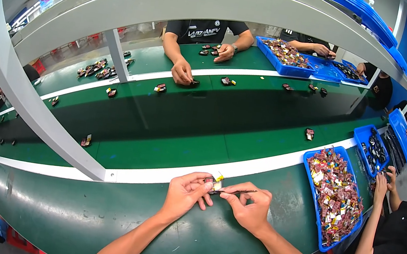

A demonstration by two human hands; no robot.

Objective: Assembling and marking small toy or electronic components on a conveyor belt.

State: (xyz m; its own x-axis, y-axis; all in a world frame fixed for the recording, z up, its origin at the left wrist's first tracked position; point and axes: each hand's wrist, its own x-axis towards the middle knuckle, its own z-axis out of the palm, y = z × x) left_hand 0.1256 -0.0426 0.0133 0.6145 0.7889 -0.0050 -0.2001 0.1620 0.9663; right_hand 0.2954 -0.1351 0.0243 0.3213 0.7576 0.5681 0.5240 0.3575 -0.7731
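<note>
Above the near green worktop, my left hand (184, 193) is closed around a small black part (214, 184) with a pale piece and a yellow tab sticking up from it. My right hand (250, 211) pinches slim black tweezers (243, 191), whose pointed end juts out to the right. The other end of the tweezers meets the black part between my hands. My fingertips hide the exact contact. To the right of my hands stands a blue tray (320, 246) heaped with small reddish, white and yellow pieces.
Beyond the white rail (155, 171), a green conveyor belt (201, 142) carries scattered small parts. A grey frame post (43, 108) rises at left under an overhead shelf (222, 1). Co-workers sit opposite and at right, near another blue tray (368, 170) of black parts.
</note>
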